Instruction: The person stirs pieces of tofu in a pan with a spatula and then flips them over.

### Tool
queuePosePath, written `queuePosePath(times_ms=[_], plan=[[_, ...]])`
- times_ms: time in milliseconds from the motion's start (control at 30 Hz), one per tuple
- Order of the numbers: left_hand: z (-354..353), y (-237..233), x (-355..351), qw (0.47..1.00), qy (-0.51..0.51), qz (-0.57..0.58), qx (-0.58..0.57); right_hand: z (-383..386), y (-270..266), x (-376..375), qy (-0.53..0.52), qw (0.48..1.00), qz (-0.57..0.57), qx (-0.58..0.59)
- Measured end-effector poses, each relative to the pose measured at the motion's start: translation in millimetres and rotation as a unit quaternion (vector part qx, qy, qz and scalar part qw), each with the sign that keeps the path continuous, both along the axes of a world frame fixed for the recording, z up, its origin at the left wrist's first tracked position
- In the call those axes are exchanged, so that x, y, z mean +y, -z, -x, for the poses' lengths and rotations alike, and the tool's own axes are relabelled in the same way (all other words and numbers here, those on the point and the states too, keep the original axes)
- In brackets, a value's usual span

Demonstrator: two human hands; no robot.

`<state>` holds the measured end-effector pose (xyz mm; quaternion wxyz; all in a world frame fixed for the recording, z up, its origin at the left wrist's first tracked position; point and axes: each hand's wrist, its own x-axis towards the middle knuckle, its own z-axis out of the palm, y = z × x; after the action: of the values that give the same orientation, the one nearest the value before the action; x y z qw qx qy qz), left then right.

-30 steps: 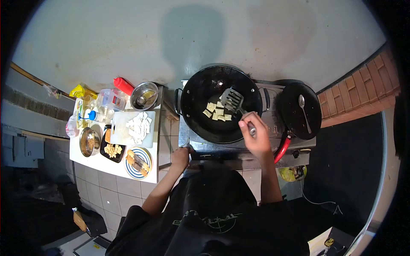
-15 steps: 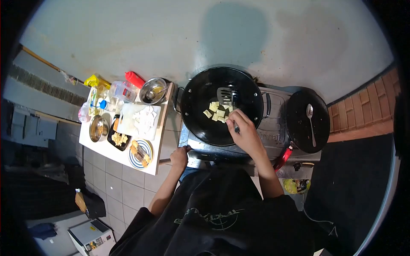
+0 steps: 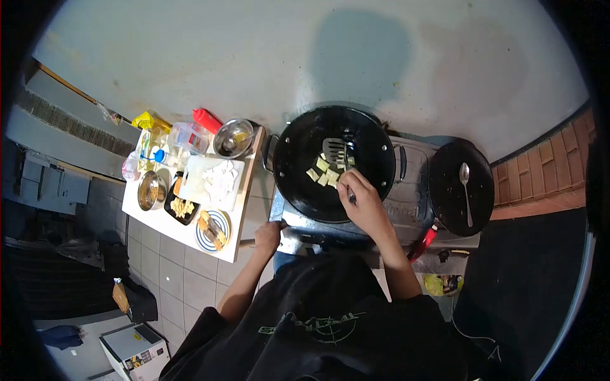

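My right hand (image 3: 362, 198) is wrapped around the handle of a slotted spatula (image 3: 333, 148). Its blade is down inside a large black wok (image 3: 298, 190) on the stove. Several pale yellow cut pieces (image 3: 328, 178) lie in the middle of the wok, and a few rest against or under the spatula. At the stove's front left corner, my left hand (image 3: 267, 237) is closed by a small dark part; what the fingers grip is hidden.
Right of the wok, a flat black pan (image 3: 448, 184) with a red handle (image 3: 424, 244) holds a metal spoon (image 3: 466, 184). A table on the left carries a white cutting board (image 3: 194, 181) with white pieces, a steel bowl (image 3: 229, 146), a striped plate (image 3: 223, 222) and a red bottle (image 3: 207, 120).
The spatula blade has moved slightly within the wok, and some yellow pieces have shifted around it. My left hand keeps its place at the stove corner. The whole view has moved a little.
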<state>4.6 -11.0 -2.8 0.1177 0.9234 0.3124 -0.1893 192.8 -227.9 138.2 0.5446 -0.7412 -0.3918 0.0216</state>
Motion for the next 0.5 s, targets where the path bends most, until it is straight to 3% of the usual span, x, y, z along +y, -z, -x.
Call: queuePosePath(times_ms=[500], plan=[[6,-6,-6,0.996,-0.064,0.057,-0.020,-13,-13,-20,0.062,0.998,0.005,-0.023]])
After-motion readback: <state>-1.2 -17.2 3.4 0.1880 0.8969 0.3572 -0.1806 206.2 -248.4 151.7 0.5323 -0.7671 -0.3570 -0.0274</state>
